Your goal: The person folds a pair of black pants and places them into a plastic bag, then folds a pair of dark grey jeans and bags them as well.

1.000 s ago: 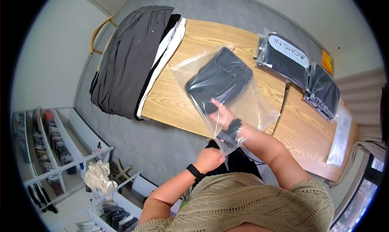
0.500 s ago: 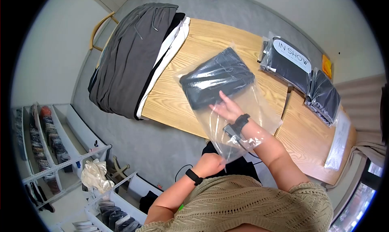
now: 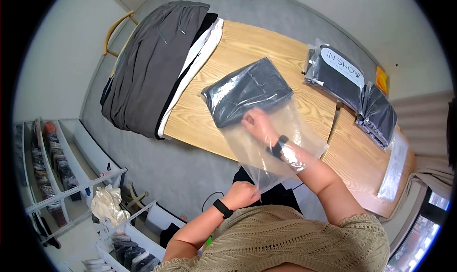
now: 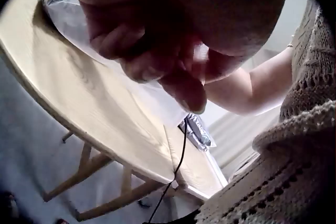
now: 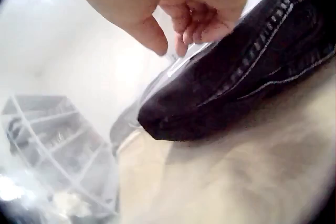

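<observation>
Folded dark jeans [image 3: 252,89] lie in the far end of a clear plastic bag [image 3: 250,160] on the wooden table. My left hand [image 3: 241,194] pinches the bag's near corner beyond the table edge; its fingers are curled in the left wrist view. My right hand [image 3: 259,125] is inside the bag, with shiny plastic over the forearm. Its fingertips are right at the near edge of the jeans. In the right wrist view the fingers [image 5: 191,27] bend loosely, the thumb stands apart from them, and nothing is between them.
Grey trousers [image 3: 150,67] are stacked with black and white garments at the table's left. Bagged dark clothes [image 3: 335,79] labelled IN SHOW and another bagged bundle [image 3: 378,112] lie at the right, near flat clear plastic [image 3: 394,170]. Shelves [image 3: 71,177] stand lower left.
The jeans in the bag have shifted left. My right hand, earlier with fingers spread, has its fingers bent in at the jeans' near edge. The left hand keeps its pinch on the bag.
</observation>
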`<state>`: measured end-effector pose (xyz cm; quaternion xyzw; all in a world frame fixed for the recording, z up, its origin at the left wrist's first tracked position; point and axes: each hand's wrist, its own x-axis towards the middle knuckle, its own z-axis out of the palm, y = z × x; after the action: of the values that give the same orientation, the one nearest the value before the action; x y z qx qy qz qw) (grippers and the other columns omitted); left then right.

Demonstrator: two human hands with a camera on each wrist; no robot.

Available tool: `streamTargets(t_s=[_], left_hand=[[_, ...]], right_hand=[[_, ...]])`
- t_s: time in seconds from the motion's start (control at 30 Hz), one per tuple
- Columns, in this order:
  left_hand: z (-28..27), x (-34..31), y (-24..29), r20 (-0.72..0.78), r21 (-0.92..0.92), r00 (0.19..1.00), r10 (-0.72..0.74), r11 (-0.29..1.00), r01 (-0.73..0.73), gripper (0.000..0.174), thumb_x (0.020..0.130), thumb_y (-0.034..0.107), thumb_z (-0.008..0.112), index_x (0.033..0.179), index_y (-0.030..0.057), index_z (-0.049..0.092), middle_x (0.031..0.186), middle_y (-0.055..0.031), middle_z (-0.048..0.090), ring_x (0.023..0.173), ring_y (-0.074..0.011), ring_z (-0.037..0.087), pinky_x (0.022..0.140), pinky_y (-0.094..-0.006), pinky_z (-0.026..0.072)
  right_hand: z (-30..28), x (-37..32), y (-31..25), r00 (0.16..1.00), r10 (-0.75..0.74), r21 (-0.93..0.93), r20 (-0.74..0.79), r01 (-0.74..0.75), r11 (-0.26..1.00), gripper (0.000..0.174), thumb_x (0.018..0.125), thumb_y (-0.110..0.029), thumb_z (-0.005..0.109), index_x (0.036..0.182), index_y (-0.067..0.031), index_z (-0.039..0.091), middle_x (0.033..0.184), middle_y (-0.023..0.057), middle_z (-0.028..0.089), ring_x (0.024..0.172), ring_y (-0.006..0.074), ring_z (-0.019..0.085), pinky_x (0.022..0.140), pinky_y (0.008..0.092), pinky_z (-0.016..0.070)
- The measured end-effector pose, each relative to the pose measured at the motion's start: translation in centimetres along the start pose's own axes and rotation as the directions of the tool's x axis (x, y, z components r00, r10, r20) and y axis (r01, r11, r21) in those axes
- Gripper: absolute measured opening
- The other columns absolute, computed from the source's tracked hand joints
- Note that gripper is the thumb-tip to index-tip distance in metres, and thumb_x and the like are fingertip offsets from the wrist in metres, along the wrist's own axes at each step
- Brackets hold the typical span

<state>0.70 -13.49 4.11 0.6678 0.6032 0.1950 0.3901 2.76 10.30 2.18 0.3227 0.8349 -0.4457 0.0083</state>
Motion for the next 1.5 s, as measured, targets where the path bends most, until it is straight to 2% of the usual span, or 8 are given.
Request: streamTargets(t_s=[0.23,0.63,0.87,1.07,1.3,1.37,1.43,1.5], left_hand=[[-2.0,0.7,1.7,-0.169,-0.046,0.983,0.070,0.996,-0.079,0.017,0.077,0.020,0.061,0.067,0.0058,0.058,0.064,-0.0123,0.058,0.061,-0.0322,0.058,0.055,-0.0432,0.0462],[-2.8,-0.2,1.6,-0.068,-0.112,0.998,-0.012,0.994,0.005,0.020,0.078,0.022,0.062,0.066,0.0062,0.060,0.063,-0.0113,0.057,0.063,-0.0306,0.058,0.056,-0.0423,0.0459],[-1.9,-0.1,2.1,-0.216,-0.209,0.976,-0.015,0.977,-0.031,0.019,0.078,0.019,0.061,0.065,0.0044,0.057,0.062,-0.0125,0.055,0.060,-0.0328,0.055,0.054,-0.0432,0.0433],[-3.2,0.3,2.4,-0.358,-0.208,0.933,-0.040,0.977,-0.038,0.022,0.079,0.018,0.060,0.062,0.0049,0.054,0.061,-0.0129,0.054,0.059,-0.0326,0.055,0.052,-0.0432,0.0424],[-3.4,0.8,2.9,-0.430,-0.322,0.894,-0.125,0.946,-0.023,0.025,0.081,0.014,0.059,0.061,0.0022,0.050,0.057,-0.0142,0.049,0.055,-0.0338,0.051,0.050,-0.0424,0.0396],[-3.5,0.8,2.4,-0.481,-0.319,0.869,-0.119,0.947,-0.047,0.025,0.081,0.014,0.060,0.060,0.0019,0.050,0.057,-0.0147,0.049,0.055,-0.0343,0.051,0.050,-0.0426,0.0388],[-3.8,0.4,2.1,-0.536,-0.314,0.836,-0.119,0.947,-0.067,0.026,0.081,0.013,0.060,0.060,0.0015,0.049,0.057,-0.0152,0.048,0.054,-0.0349,0.050,0.049,-0.0428,0.0380],[-4.5,-0.1,1.9,-0.475,-0.347,0.871,-0.124,0.936,-0.056,0.019,0.083,0.007,0.054,0.066,0.0018,0.060,0.061,-0.0146,0.057,0.056,-0.0311,0.056,0.051,-0.0364,0.0419]], right_hand=[[3.2,2.3,-0.2,0.869,-0.494,-0.449,-0.032,0.428,0.784,0.044,0.093,-0.025,0.046,0.134,-0.0073,0.043,0.142,0.0107,0.040,0.135,0.0250,0.032,0.111,0.0448,0.0220],[2.9,0.7,-2.2,0.986,-0.123,-0.589,-0.113,0.033,0.808,0.067,0.091,-0.043,0.048,0.144,-0.0085,0.029,0.150,0.0204,0.023,0.141,0.0328,0.018,0.112,0.0511,0.0126],[1.5,0.1,-2.7,0.994,-0.076,0.397,0.078,0.039,0.917,0.058,0.093,-0.021,0.049,0.141,0.0028,0.028,0.149,0.0222,0.025,0.140,0.0323,0.019,0.113,0.0404,0.0194],[-2.9,-3.1,-3.6,0.939,0.179,0.949,0.295,-0.310,0.060,0.041,0.090,-0.011,0.056,0.127,0.0035,0.046,0.127,0.0165,0.050,0.118,0.0220,0.047,0.101,0.0306,0.0381],[-3.7,-0.7,-8.3,0.848,0.320,0.885,0.421,-0.309,-0.347,0.030,0.096,-0.009,0.043,0.120,0.0095,0.042,0.122,0.0227,0.048,0.111,0.0282,0.052,0.096,0.0359,0.0463],[-0.5,1.9,-4.6,0.879,0.231,0.888,0.417,-0.339,-0.312,0.024,0.094,-0.008,0.045,0.113,0.0065,0.050,0.116,0.0188,0.055,0.106,0.0268,0.055,0.094,0.0355,0.0457],[1.5,3.9,-2.6,0.999,-0.029,0.460,0.037,0.008,0.888,0.019,0.091,-0.006,0.047,0.105,0.0025,0.058,0.104,0.0132,0.062,0.102,0.0242,0.058,0.090,0.0369,0.0462],[1.6,3.5,-3.7,1.000,0.001,0.383,-0.014,0.005,0.924,0.017,0.086,-0.006,0.051,0.098,-0.0005,0.063,0.097,0.0139,0.065,0.101,0.0266,0.058,0.089,0.0382,0.0456]])
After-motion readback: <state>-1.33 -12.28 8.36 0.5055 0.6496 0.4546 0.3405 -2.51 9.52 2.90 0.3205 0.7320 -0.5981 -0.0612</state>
